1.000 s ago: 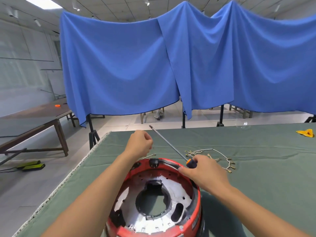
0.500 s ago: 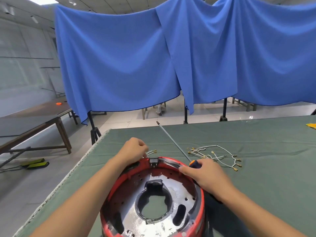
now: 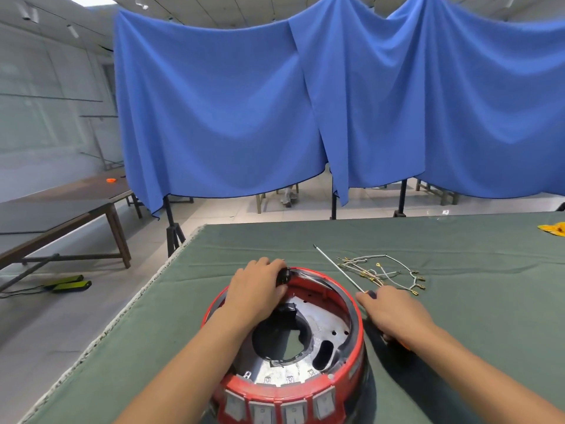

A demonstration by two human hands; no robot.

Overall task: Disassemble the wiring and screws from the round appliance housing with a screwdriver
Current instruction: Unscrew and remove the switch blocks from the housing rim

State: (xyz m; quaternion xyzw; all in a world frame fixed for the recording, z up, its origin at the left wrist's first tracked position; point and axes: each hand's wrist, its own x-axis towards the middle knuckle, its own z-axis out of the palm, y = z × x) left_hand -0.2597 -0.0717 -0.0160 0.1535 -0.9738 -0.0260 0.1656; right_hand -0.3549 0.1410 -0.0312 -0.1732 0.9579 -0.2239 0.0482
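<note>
Curled over the far rim of the round red housing (image 3: 284,335), the left hand (image 3: 256,289) grips a small black part there, while the right hand (image 3: 389,313) holds the screwdriver (image 3: 337,269) against the green cloth (image 3: 474,316). Sitting open-side up on the table, the housing looks rigid and fairly light, probably best steadied by its rim. Loose wires (image 3: 382,270) beyond seem thin and floppy.

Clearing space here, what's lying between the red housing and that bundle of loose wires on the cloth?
In the head view, the screwdriver shaft crosses between the red housing and the loose wires, held by the right hand.
</note>
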